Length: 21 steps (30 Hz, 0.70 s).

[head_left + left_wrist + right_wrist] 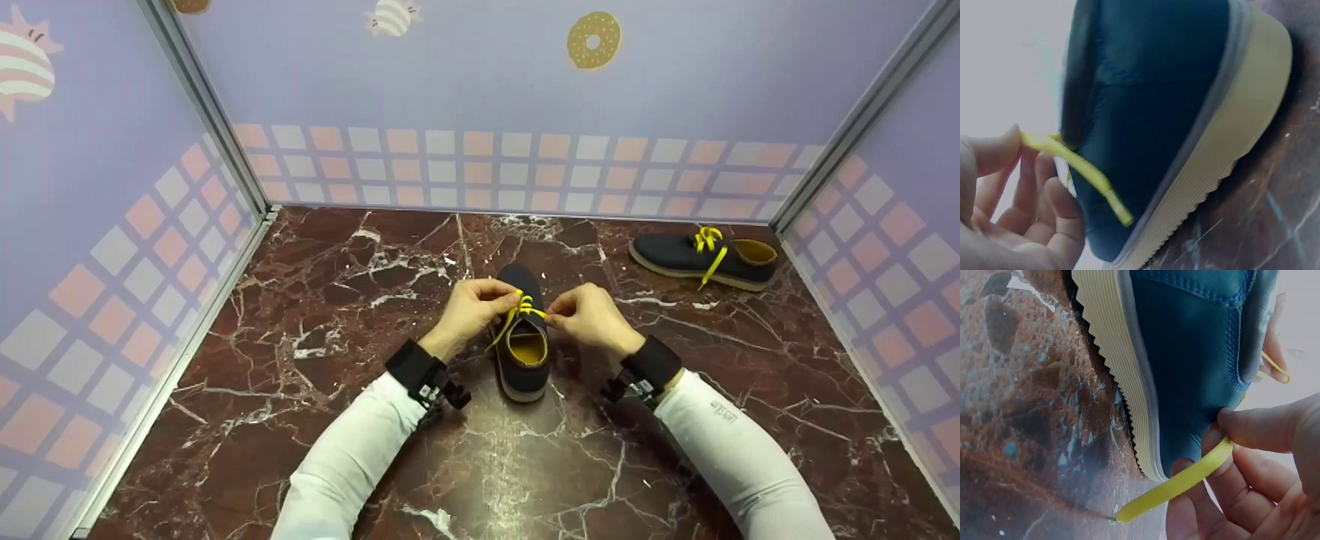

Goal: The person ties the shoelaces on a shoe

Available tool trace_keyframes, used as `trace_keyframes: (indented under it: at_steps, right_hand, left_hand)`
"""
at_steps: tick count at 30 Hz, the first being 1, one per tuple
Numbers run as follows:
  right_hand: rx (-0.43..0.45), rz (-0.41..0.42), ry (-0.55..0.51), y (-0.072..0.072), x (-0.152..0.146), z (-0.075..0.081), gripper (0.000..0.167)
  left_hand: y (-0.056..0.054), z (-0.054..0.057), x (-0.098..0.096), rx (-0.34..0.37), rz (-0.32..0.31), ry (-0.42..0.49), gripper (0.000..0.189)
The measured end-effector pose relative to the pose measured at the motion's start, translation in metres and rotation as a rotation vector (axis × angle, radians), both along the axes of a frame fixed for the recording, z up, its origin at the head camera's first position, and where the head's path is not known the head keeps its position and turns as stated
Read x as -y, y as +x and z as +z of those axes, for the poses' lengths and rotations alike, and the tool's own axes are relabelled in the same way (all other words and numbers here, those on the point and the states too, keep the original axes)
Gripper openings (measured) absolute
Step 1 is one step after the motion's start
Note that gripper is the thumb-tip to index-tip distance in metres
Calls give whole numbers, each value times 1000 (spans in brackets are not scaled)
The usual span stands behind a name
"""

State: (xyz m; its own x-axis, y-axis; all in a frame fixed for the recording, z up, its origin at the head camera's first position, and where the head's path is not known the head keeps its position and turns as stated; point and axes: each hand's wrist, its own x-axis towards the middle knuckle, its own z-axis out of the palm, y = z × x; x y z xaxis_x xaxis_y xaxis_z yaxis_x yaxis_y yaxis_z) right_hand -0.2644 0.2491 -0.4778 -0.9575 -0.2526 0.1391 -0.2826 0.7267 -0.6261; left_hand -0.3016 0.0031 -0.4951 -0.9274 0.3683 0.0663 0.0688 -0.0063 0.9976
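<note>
A dark shoe (521, 375) with a pale ridged sole stands between my hands, its toe pointing away and its yellow-lined opening facing me. My left hand (472, 309) pinches one yellow shoelace (1086, 169) between thumb and finger, and the lace's tip hangs down along the shoe's side. On the other side, my right hand (589, 315) pinches another stretch of yellow lace (1176, 486), its end hanging free past the fingers. Between the two hands, yellow loops lie over the shoe's tongue. How the laces cross there is too small to tell.
A second dark shoe (667, 259) with yellow laces lies at the back right, toe to the left. The brown marbled surface (337, 420) is bounded by patterned panels at the back (480, 90), left and right. Small white specks dot the surface.
</note>
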Motion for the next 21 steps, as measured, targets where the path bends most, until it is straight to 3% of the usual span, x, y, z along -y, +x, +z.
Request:
trace_keyframes:
  at_steps: [6, 21]
  right_hand:
    - [-4, 6, -2, -1, -1, -1, 8]
    - [24, -7, -6, 0, -1, -2, 7]
  left_hand:
    - [2, -4, -9, -39, 70, 15, 14]
    - [2, -6, -11, -36, 71, 14, 16]
